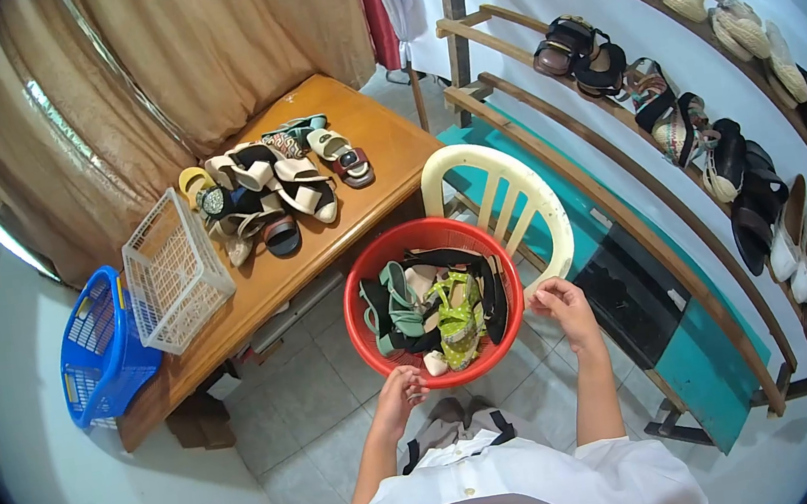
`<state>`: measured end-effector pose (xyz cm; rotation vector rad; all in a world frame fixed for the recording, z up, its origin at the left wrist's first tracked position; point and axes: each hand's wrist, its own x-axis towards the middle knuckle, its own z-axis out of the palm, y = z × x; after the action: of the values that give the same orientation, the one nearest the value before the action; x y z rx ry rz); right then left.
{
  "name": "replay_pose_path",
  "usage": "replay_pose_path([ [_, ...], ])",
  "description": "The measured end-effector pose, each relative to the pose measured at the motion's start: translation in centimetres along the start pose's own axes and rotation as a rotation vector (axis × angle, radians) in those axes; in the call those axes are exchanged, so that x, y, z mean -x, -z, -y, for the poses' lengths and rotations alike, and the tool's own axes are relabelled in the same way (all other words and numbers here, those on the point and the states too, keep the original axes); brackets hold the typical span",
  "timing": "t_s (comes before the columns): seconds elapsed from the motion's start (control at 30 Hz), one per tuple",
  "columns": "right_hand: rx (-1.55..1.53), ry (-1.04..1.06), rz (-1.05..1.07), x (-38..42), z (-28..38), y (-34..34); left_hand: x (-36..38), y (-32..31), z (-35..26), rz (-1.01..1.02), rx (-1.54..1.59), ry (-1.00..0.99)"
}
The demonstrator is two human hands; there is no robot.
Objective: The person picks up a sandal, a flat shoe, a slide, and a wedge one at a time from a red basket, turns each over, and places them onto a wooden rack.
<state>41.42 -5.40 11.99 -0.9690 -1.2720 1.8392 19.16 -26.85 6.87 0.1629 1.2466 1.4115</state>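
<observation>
A red plastic basket (365, 335) filled with sandals and shoes is in front of me, seemingly on the seat of a cream plastic chair (543, 200). Bright green patterned sandals (459, 318) lie on top, beside mint green strappy sandals (401, 298) and black footwear. My left hand (401, 395) is at the near left rim, its fingers loosely bent; whether it touches the rim is hard to see. Just off the basket's right side, my right hand (564, 308) has its fingers half curled and apart, with nothing visible in them.
A wooden table (360, 222) at left bears a pile of sandals (265, 193) and a white plastic crate (179, 269). A blue basket (108, 349) is beyond its left end. Wooden racks with several shoes (581, 59) line the right wall, above a teal board (712, 385).
</observation>
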Motion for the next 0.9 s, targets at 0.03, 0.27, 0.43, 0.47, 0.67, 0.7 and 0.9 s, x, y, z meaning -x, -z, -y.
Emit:
replay_pose_path([
  [0.03,-0.001,-0.007,0.000,-0.1,0.0,0.2,-0.1,-0.3,0.1,-0.009,-0.004,0.002],
  [0.27,0.020,-0.024,-0.009,0.0,-1.3,2.8,-1.9,-1.7,0.6,-0.043,-0.012,0.033],
  [0.43,0.088,-0.056,-0.084,0.8,-0.7,5.0,-5.0,-2.1,0.5,-0.043,-0.070,0.052],
  [0.47,0.082,-0.056,-0.122,1.0,-0.7,5.3,-5.8,-1.8,0.5,-0.039,-0.088,0.063],
  [0.67,0.044,-0.048,-0.314,2.3,-1.4,6.1,-12.0,1.7,-0.5,0.007,-0.101,0.118],
  [0.7,0.040,-0.056,-0.337,2.5,-1.6,5.9,-12.8,1.7,-1.1,-0.011,-0.132,0.138],
  [0.9,0.014,-0.124,-0.444,2.0,-5.2,2.4,-15.3,2.0,-3.9,0.114,-0.239,0.245],
])
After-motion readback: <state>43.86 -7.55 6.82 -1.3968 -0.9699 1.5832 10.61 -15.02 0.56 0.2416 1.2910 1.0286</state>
